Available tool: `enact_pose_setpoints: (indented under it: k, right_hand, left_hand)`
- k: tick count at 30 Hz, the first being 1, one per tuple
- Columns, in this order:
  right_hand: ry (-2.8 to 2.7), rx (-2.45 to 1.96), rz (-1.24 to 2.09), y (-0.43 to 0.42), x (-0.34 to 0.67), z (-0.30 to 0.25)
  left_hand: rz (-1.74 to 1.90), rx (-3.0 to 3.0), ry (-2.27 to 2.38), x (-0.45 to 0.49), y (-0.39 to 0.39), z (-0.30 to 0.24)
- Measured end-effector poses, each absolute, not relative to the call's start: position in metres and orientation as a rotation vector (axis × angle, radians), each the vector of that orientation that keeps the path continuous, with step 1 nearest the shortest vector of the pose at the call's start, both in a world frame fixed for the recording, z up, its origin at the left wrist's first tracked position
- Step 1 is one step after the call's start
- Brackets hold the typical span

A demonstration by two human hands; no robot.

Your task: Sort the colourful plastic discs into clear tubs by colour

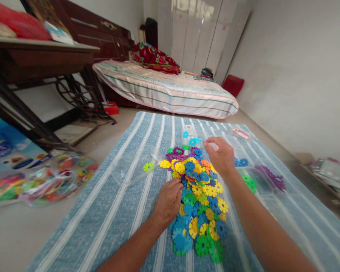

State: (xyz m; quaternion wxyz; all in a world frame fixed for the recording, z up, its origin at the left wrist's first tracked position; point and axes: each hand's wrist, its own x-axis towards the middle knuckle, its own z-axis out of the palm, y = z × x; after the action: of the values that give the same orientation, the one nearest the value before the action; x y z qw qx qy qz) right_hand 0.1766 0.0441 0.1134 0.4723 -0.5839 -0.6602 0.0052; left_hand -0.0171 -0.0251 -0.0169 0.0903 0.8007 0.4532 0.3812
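A heap of flat, flower-shaped plastic discs [200,200] in yellow, blue, green, orange and purple lies on a blue-and-white striped cloth [113,204]. My left hand [167,202] rests at the heap's left edge, back up, fingers curled down onto the discs. My right hand [221,155] hovers over the heap's far right side, fingers bent and pinched near a few light-blue discs [193,141]; whether it holds one is unclear. A single lime disc [149,166] lies apart on the left.
Clear plastic containers [268,177] to the right hold green, purple and blue discs. Bags of colourful pieces [45,181] lie on the floor left. A treadle table [42,60] stands at left, a mattress [170,88] behind, a wall at right.
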Motion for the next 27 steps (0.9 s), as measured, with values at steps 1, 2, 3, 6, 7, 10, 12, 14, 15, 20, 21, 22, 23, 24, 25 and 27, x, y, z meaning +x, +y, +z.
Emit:
enact_pose_setpoints:
  k: [1,2,3,6,7,10,12,14,15,20,21,22,23,24,25,27]
  right_hand:
    - [-1.682,-1.42,0.057,0.035,0.175,0.106]
    - [-1.738,-1.412,0.104,0.024,0.173,0.098]
    - [-1.788,-1.405,0.154,0.012,0.172,0.088]
    - [-1.891,-1.405,0.27,-0.018,0.171,0.063]
    - [-1.925,-1.414,0.289,-0.024,0.172,0.058]
    - [-2.065,-1.554,0.234,-0.024,0.173,0.053]
    - [-2.157,-1.706,0.15,-0.009,0.172,0.057]
    - [-2.196,-1.826,0.09,0.013,0.167,0.063]
    - [-2.198,-1.863,0.075,0.026,0.164,0.066]
    - [-2.218,-2.058,0.019,0.087,0.138,0.067]
    - [-2.225,-2.099,0.009,0.096,0.133,0.065]
    - [-2.234,-2.138,0.0,0.104,0.128,0.062]
    - [-2.246,-2.173,-0.008,0.111,0.125,0.059]
    - [-2.263,-2.203,-0.016,0.116,0.122,0.057]
    - [-2.284,-2.227,-0.027,0.12,0.12,0.054]
    - [-2.337,-2.248,-0.057,0.124,0.119,0.051]
  left_hand:
    - [1.132,2.38,1.341,-0.017,-0.025,-0.017]
    - [1.129,2.377,1.335,-0.017,-0.025,-0.016]
    - [1.125,2.373,1.331,-0.017,-0.026,-0.016]
    - [1.122,2.368,1.332,-0.016,-0.026,-0.016]
    - [1.124,2.369,1.331,-0.016,-0.026,-0.015]
    - [1.122,2.371,1.317,-0.016,-0.026,-0.014]
    - [1.122,2.371,1.313,-0.016,-0.025,-0.013]
    - [1.128,2.37,1.322,-0.016,-0.025,-0.012]
    - [1.132,2.37,1.327,-0.016,-0.026,-0.012]
    - [1.131,2.363,1.33,-0.018,-0.029,-0.01]
    - [1.128,2.358,1.337,-0.018,-0.029,-0.01]
    - [1.123,2.359,1.342,-0.018,-0.03,-0.011]
    - [1.118,2.362,1.346,-0.018,-0.03,-0.011]
    - [1.115,2.366,1.35,-0.018,-0.031,-0.012]
    - [1.112,2.368,1.355,-0.018,-0.031,-0.012]
    - [1.11,2.371,1.361,-0.017,-0.031,-0.013]
